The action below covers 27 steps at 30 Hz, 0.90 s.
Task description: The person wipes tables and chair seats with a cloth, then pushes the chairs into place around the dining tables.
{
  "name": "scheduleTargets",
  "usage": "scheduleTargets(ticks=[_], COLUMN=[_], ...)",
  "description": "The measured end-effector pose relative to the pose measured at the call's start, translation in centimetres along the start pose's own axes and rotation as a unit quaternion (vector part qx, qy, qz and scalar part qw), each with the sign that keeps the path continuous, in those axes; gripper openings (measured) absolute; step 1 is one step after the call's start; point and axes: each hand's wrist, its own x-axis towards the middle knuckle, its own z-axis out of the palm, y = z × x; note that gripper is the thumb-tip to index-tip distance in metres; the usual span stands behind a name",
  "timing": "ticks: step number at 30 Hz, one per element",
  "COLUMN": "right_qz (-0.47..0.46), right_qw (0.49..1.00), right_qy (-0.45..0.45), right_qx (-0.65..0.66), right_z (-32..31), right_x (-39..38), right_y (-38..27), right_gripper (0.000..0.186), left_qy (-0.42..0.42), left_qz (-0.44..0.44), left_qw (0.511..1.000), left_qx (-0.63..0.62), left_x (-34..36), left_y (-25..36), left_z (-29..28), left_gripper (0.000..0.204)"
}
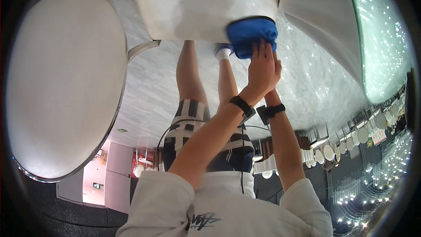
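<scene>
A blue cloth (pixel 247 35) with a dark edge lies against the front right corner of a white chair seat (pixel 188 13). My left hand (pixel 262 68) is on the cloth, its fingers close together and reaching onto the fabric. Behind it, my right hand (pixel 272 91) is mostly hidden, and its fingers cannot be made out. Both wrists are crowded together just below the seat's edge, each with a black band (pixel 244 106) around it. The cloth looks slightly blurred.
A round-backed white chair (pixel 66 83) with a metal rim stands close on the left. Right of the seat are a pale draped surface (pixel 324 22) and a shiny greenish-white one (pixel 381 39). Rows of round-backed chairs (pixel 329 151) line the background. A thin black cable (pixel 242 158) runs down my front.
</scene>
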Motion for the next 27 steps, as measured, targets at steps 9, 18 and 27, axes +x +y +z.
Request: scheduleTargets(ticks=[9,18,27], right_qz=[0.111,-0.017,-0.325], right_qw=[0.983,0.918,0.873], right_qy=[-0.096,-0.375,-0.364], right_qx=[0.115,0.126,0.014], right_z=[1.8,12.2,33.1], right_x=[-7.7,-11.7,-16.5], right_y=[-4.4,-19.9,-26.9], right_gripper=[0.041,0.072,0.069], left_qy=[-0.238,0.31,0.278], left_qz=[-0.03,0.138,-0.09], left_qw=[0.97,0.921,0.956], left_qx=[0.044,0.19,-0.006], left_x=[-3.4,-13.1,-8.0], left_y=[3.1,16.2,9.5], left_z=[-16.1,-49.3,-52.4], left_gripper=[0.037,0.028,0.047])
